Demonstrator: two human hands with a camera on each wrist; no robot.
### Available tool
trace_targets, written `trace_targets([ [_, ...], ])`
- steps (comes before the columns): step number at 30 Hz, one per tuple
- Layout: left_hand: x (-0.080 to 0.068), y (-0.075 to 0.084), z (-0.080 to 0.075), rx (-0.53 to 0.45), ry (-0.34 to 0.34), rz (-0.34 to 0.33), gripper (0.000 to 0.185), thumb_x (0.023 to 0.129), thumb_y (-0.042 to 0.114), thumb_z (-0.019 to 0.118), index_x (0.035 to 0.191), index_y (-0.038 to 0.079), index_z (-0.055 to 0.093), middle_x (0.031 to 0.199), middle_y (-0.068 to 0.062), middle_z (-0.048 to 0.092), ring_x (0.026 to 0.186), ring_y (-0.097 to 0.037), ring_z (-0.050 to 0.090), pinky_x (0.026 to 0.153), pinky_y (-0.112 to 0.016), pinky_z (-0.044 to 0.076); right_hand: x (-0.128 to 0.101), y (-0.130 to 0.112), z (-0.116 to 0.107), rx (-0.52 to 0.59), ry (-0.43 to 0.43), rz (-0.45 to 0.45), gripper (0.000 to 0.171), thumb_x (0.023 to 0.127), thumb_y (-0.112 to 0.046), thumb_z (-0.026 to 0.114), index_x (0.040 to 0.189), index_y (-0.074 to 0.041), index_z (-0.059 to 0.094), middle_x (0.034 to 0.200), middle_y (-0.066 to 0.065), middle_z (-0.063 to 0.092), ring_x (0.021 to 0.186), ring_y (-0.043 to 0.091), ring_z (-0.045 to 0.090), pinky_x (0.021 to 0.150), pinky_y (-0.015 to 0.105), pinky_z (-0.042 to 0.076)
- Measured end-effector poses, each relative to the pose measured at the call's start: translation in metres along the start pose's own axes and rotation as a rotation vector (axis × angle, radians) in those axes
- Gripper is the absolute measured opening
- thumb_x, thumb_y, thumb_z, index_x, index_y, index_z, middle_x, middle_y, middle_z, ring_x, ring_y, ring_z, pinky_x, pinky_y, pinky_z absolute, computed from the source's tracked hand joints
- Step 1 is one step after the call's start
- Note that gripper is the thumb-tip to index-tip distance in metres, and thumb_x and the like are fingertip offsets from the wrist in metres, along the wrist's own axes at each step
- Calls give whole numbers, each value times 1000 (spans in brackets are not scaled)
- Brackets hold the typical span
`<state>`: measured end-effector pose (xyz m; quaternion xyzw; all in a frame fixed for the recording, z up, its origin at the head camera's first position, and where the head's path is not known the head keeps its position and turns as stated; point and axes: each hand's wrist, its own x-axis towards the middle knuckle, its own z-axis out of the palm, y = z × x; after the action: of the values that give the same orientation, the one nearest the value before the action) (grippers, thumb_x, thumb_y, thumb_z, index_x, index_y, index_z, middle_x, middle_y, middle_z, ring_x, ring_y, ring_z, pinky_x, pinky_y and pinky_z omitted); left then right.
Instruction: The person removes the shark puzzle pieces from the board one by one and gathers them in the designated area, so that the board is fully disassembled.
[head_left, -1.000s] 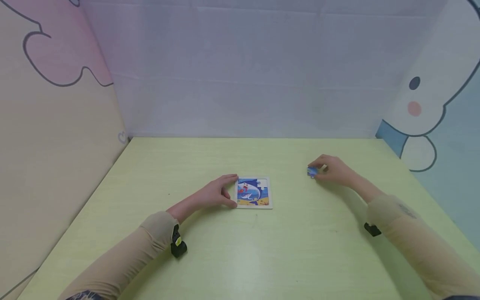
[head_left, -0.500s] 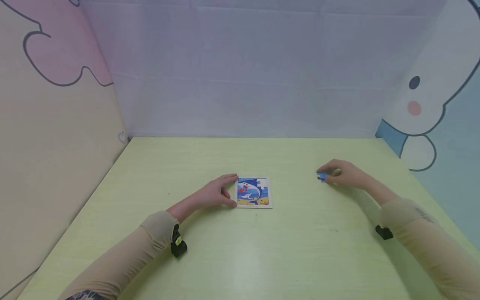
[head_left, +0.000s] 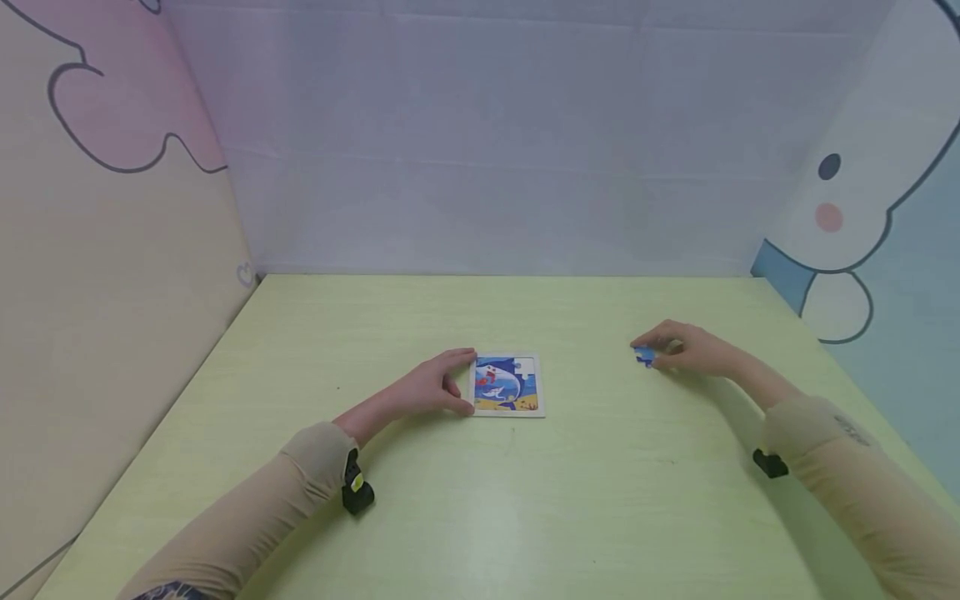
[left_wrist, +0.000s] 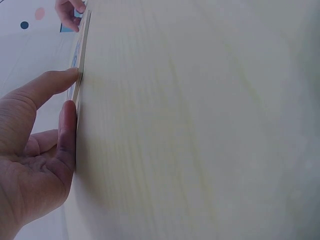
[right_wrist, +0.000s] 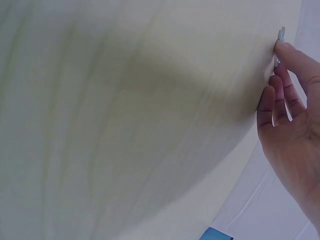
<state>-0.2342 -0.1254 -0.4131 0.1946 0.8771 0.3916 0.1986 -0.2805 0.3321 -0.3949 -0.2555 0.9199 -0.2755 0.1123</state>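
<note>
A small square jigsaw puzzle board with a pale border lies flat on the table. Its picture shows a blue and white sea animal over yellow sand, and a white piece-shaped recess is at its upper right. My left hand holds the board at its left side, thumb on the near corner and fingers at the far one. To the right of the board, my right hand pinches a blue jigsaw piece between thumb and fingers, low at the table. In the right wrist view the piece appears edge-on.
The pale yellow-green table reaches to a whitish cloth backdrop. Printed panels stand on the left and right. Each wrist wears a small black camera, seen on the left arm and the right arm.
My right hand has shifted to the right and slightly nearer with the jigsaw piece, then nearly stopped over the last half second. The left hand and the board stay in place.
</note>
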Motion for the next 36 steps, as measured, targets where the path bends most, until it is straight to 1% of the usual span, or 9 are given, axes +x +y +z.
trace_targets([
  [3,0,-1,0,-1,2,2,92,79,18,83,155,14,33,164,-4,25,85,-11,59,76,-25,48,1,1,0,-1,-6,-4,36,93,-11,67,129,-8,65,122,14,62,115,33,58,96,50,50],
  [10,0,-3,0,-29,5,8,92,78,18,84,155,14,33,164,-4,25,84,-10,60,75,-25,50,1,1,0,-9,-12,18,38,93,-13,68,130,-11,65,125,13,60,117,32,57,97,52,49],
  [17,0,-1,1,-20,7,-5,91,78,17,83,155,15,34,164,-3,27,83,-11,59,74,-25,49,1,0,0,-9,-16,12,38,93,-12,67,131,-11,64,126,14,60,117,32,56,96,51,48],
  [24,-2,0,0,-28,7,4,91,78,16,83,154,12,34,164,-6,26,82,-11,59,73,-25,49,1,-1,0,-23,-13,9,38,93,-11,68,130,-12,65,125,13,60,116,31,56,96,50,49],
  [30,-3,1,0,-24,8,-2,90,78,16,83,154,13,35,164,-6,26,82,-11,59,73,-25,49,1,-1,1,-24,-12,12,38,93,-11,68,130,-12,65,125,13,60,116,31,56,96,50,49],
  [36,0,-2,0,-22,8,3,91,78,17,83,154,13,35,164,-5,26,82,-11,58,73,-25,49,2,-2,-1,-24,-20,10,38,93,-13,67,131,-10,64,126,15,60,118,34,56,97,52,48],
])
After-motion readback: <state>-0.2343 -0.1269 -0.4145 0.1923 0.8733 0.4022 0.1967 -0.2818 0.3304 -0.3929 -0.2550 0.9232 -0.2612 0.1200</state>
